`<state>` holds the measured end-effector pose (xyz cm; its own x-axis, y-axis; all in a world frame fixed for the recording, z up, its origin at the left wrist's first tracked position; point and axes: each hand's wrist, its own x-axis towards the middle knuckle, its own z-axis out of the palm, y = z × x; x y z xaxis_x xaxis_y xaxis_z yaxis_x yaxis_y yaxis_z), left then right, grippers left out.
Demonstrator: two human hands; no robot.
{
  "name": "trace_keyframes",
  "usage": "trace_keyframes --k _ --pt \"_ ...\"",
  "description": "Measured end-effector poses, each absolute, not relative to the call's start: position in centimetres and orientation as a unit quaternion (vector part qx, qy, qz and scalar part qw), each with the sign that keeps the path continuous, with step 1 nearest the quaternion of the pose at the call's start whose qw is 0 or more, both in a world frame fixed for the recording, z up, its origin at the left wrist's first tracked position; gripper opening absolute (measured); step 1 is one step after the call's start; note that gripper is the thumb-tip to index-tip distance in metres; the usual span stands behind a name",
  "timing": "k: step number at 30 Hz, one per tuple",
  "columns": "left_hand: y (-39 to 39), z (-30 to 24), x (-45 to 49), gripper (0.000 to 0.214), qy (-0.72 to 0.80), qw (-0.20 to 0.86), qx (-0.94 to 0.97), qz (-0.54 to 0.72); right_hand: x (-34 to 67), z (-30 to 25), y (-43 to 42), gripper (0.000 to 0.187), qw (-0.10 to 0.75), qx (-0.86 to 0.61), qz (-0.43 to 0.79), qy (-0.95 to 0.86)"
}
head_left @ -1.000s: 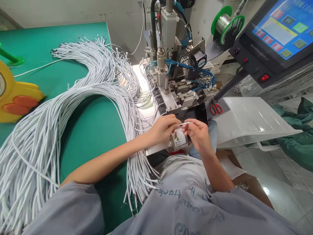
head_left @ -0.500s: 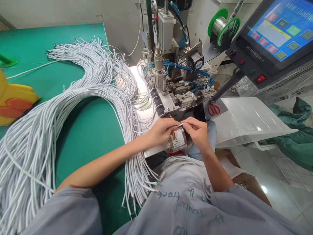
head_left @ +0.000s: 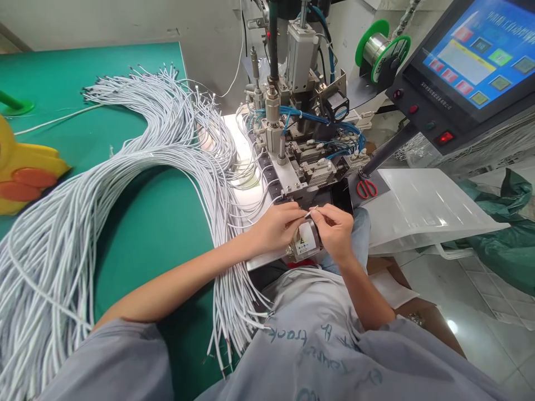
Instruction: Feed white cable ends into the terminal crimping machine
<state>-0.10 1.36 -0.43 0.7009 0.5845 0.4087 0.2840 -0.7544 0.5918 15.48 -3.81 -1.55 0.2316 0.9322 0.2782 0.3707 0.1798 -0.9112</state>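
Between my fingertips lies the end of a thin white cable (head_left: 308, 213), in front of the machine (head_left: 288, 167). My left hand (head_left: 281, 225) is closed on the cable, pinching it close to its end. My right hand (head_left: 335, 228) pinches at the tip from the other side; the fine wires there are too small to make out. Just below both hands sits a round metal part with a white label (head_left: 306, 238). A large bundle of white cables (head_left: 163, 153) curves over the green table on my left, some ends hanging by my lap.
A touch screen (head_left: 472, 61) on an arm stands at the right, near a solder wire spool (head_left: 378, 50). Red-handled scissors (head_left: 366, 189) lie beside the machine. A translucent plastic tray (head_left: 430, 203) is at my right. A yellow toy-like object (head_left: 29, 170) sits at the left edge.
A vertical cylinder at the machine's back has shifted right. My right hand has moved slightly left and down, its fingers still at the cable tip. My left hand is nearly still.
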Motion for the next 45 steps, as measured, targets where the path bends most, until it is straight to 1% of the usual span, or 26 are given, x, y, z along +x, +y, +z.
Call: trace_keyframes --k 1,3,4,6,8,10,14,17,19,21,24,26,28,34,40,45 --pt "1.4 -0.4 -0.2 0.023 0.246 0.204 0.905 0.280 15.7 -1.3 -3.8 0.024 0.502 -0.584 0.249 -0.587" --pt "1.6 -0.3 -0.5 0.026 0.246 0.113 0.934 0.235 16.2 -0.9 -3.6 0.030 0.460 -0.579 0.253 -0.625" --pt "1.7 -0.3 -0.6 0.027 0.247 0.084 0.941 0.216 16.4 -0.8 -3.5 0.032 0.449 -0.574 0.269 -0.629" --pt "1.8 -0.5 -0.6 0.026 0.254 0.074 0.942 0.205 16.5 -0.9 -3.3 0.033 0.458 -0.568 0.299 -0.615" --pt "1.7 -0.7 -0.4 0.022 0.266 0.116 0.929 0.229 16.2 -1.4 -3.2 0.032 0.492 -0.564 0.305 -0.588" --pt "1.4 -1.0 -0.1 0.021 0.274 0.182 0.905 0.270 15.7 -2.0 -3.2 0.030 0.527 -0.564 0.295 -0.563" --pt "1.0 -1.2 0.4 0.018 0.280 0.308 0.855 0.308 14.9 -2.4 -3.6 0.024 0.565 -0.557 0.286 -0.537" --pt "1.0 -1.2 0.5 0.015 0.279 0.357 0.836 0.310 14.5 -2.4 -3.9 0.023 0.585 -0.551 0.284 -0.523" --pt "1.1 -1.1 0.3 0.015 0.276 0.358 0.841 0.299 14.4 -2.7 -3.9 0.023 0.588 -0.556 0.285 -0.513" --pt "1.4 -1.0 0.2 0.019 0.282 0.318 0.867 0.261 14.6 -3.3 -3.5 0.024 0.572 -0.567 0.303 -0.509" --pt "1.9 -1.0 -0.1 0.023 0.314 0.198 0.914 0.165 15.5 -4.7 -2.3 0.022 0.534 -0.585 0.351 -0.499" --pt "2.2 -1.3 -0.2 0.023 0.333 0.126 0.929 0.102 16.2 -5.5 -1.5 0.019 0.517 -0.590 0.385 -0.486" --pt "2.5 -1.9 -0.2 0.022 0.341 0.089 0.934 0.057 16.8 -6.1 -0.8 0.019 0.502 -0.590 0.417 -0.475" --pt "2.8 -3.2 -0.1 0.023 0.337 0.078 0.938 0.030 16.9 -6.7 0.0 0.020 0.478 -0.588 0.484 -0.437" --pt "2.7 -2.7 -0.2 0.037 0.321 0.081 0.943 0.043 16.7 -6.8 0.2 0.020 0.471 -0.582 0.494 -0.442" --pt "2.7 -2.4 -0.3 0.038 0.310 0.057 0.949 0.023 17.1 -6.8 0.3 0.016 0.459 -0.583 0.490 -0.458"
